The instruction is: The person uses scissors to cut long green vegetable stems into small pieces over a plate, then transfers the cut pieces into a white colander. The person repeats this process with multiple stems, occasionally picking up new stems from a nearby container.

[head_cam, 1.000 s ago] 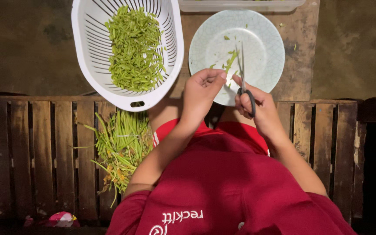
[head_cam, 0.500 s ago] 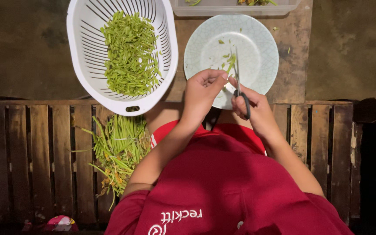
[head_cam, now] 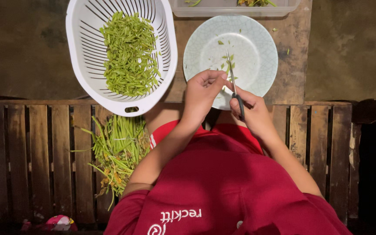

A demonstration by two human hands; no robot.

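My right hand (head_cam: 252, 112) grips dark-handled scissors (head_cam: 235, 85), blades pointing up over a pale round plate (head_cam: 257, 39) that holds small green trimmings. My left hand (head_cam: 202, 93) is beside the blades with fingers pinched on a short green stem (head_cam: 228, 68). A white oval colander (head_cam: 162, 56) at upper left holds a heap of cut green stems (head_cam: 129, 54). A bundle of long uncut green stems (head_cam: 120, 146) lies on the wooden slatted bench (head_cam: 44, 148) by my left arm.
A clear plastic container (head_cam: 236, 8) with some greens sits at the top edge behind the plate. Plate and colander rest on a worn brown surface (head_cam: 292, 69). A pink and white object (head_cam: 57, 223) lies at the bottom left. Dark floor lies on both sides.
The view has shifted slightly, so the plate and colander sit a little lower and further left. My hands stay together at the plate's near edge, and the scissor blades now stand more upright.
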